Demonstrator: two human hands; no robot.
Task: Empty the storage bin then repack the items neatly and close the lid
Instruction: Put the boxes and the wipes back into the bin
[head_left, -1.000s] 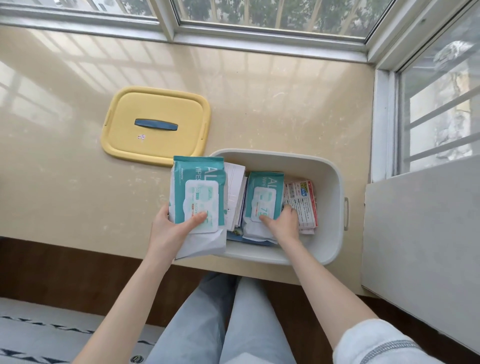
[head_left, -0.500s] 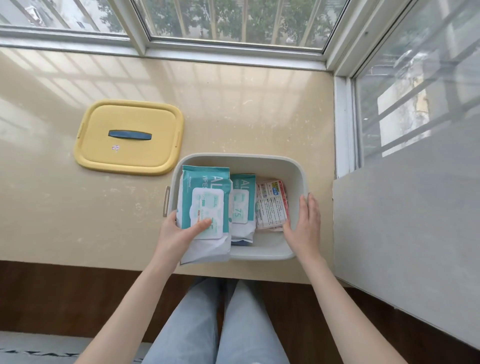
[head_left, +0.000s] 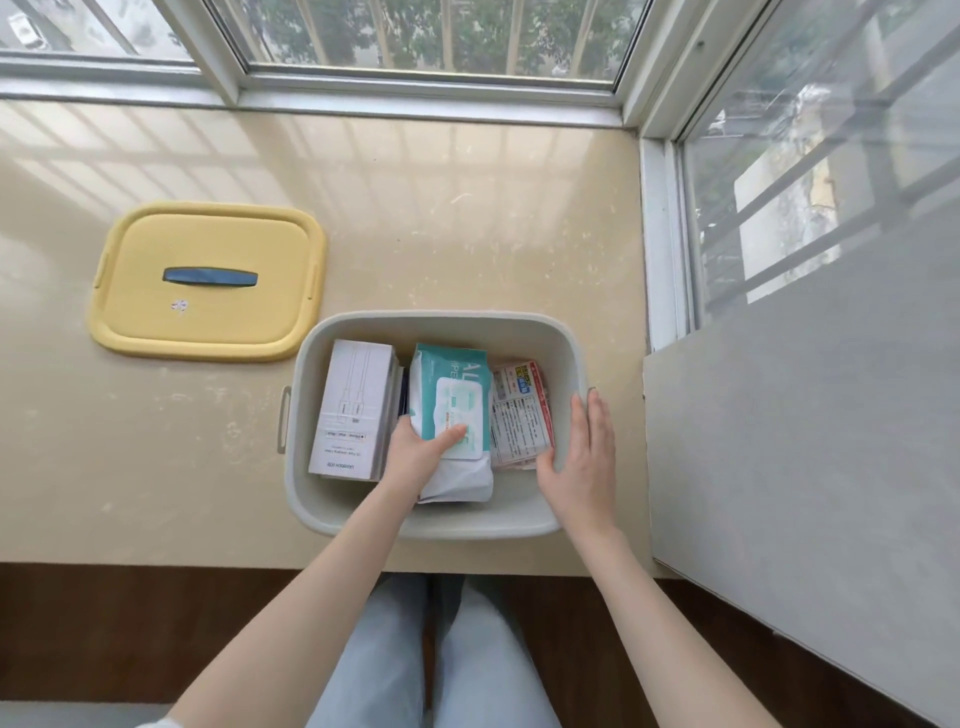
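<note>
1. Beige surface (head_left: 467, 208) by the window, bin (head_left: 493, 522) lower centre at its near edge.
2. Left grip (head_left: 415, 462) clasps the wipes pack (head_left: 452, 395) inside the bin, thumb on top.
3. Right grip (head_left: 582, 457) released, fingers straight along the bin's right wall.
4. White box (head_left: 350, 410) left of the pack, printed packet (head_left: 519, 415) right.
5. Yellow lid (head_left: 208, 280) lies off, centre left.

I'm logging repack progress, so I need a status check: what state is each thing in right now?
bin: open, partly packed.
lid: off, flat on the sill, handle up.
wipes: in the bin, flap shut, held.
box: closed, lying at the bin's left.
packet: at the bin's right.
left grip: holds the wipes.
right grip: fingers straight, at the bin's right wall.
</note>
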